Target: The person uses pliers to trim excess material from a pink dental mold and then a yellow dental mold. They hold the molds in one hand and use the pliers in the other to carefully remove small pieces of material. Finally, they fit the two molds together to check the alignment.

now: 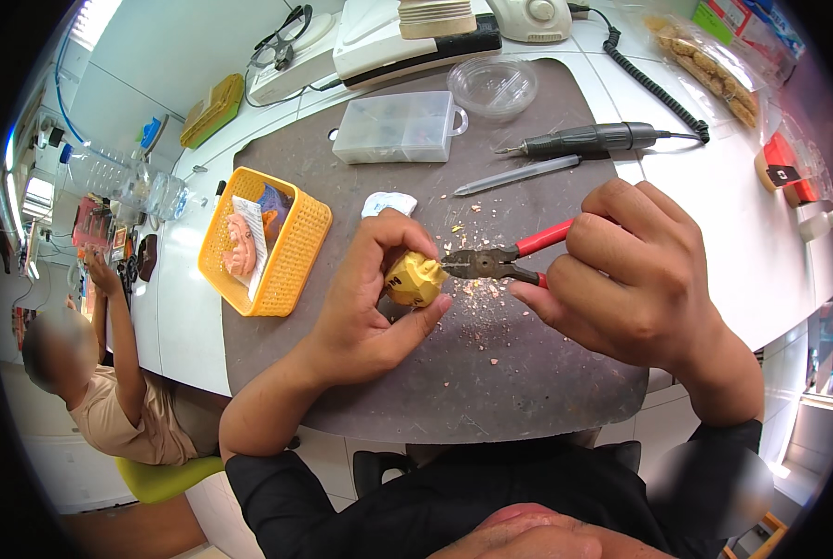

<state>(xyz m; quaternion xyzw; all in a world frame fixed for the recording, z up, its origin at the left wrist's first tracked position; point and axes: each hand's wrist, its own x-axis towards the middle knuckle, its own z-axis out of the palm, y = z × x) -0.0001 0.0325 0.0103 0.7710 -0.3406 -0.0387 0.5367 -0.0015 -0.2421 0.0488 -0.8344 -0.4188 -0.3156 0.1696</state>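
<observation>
1. Our left hand pinches the yellow dental cast, seemingly to brace it.
2. Our right hand wraps around red-handled cutting pliers, their nose at the cast, just right of our left hand, presumably for control.

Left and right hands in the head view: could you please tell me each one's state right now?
Left hand: closed, holding the yellow piece.
Right hand: closed around the red-handled pliers.

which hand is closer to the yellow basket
Left: the left hand, holding a yellow model, is right of the yellow basket; the right hand, gripping red-handled pliers, is farther right.
</observation>
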